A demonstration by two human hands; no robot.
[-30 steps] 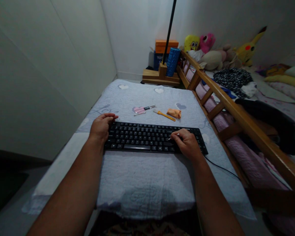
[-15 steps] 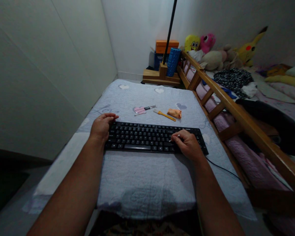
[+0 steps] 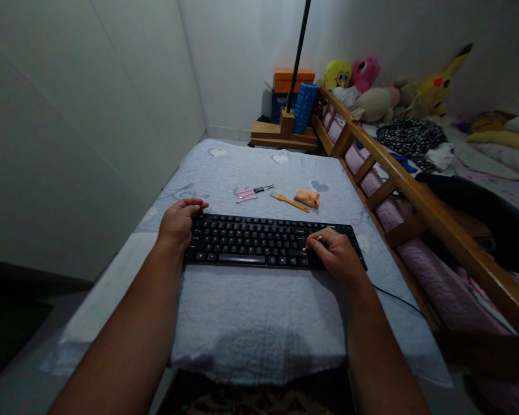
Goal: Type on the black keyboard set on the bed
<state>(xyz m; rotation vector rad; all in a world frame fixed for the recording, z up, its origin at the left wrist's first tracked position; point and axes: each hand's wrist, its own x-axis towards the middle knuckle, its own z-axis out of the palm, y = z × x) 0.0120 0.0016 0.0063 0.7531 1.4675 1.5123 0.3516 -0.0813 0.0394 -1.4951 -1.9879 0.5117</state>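
Note:
A black keyboard [image 3: 246, 242] lies flat on the cloth-covered table. My left hand [image 3: 179, 222] is closed around its far left corner, the fingers reaching just past the back edge. Pinched between the thumb and fingers of my right hand [image 3: 333, 248] is a thin white cotton swab [image 3: 318, 238]. Its tip slants down to the keys near the right side, and this hand covers part of the number pad. Beyond the keyboard lie a yellow-handled brush [image 3: 292, 203], a crumpled orange cloth [image 3: 307, 199], a dark-handled slim tool [image 3: 259, 189] and another cotton swab [image 3: 246, 200].
A wooden bed rail [image 3: 398, 184] runs along the table's right side, with plush toys and clothes behind it. A black cable [image 3: 398, 297] trails right from the keyboard. At the back stand a wooden base [image 3: 268, 134] with a pole and a blue roller [image 3: 305, 108].
My right hand has shifted slightly to the right over the keys, carrying the cotton swab with it. The left hand and the keyboard stay in place.

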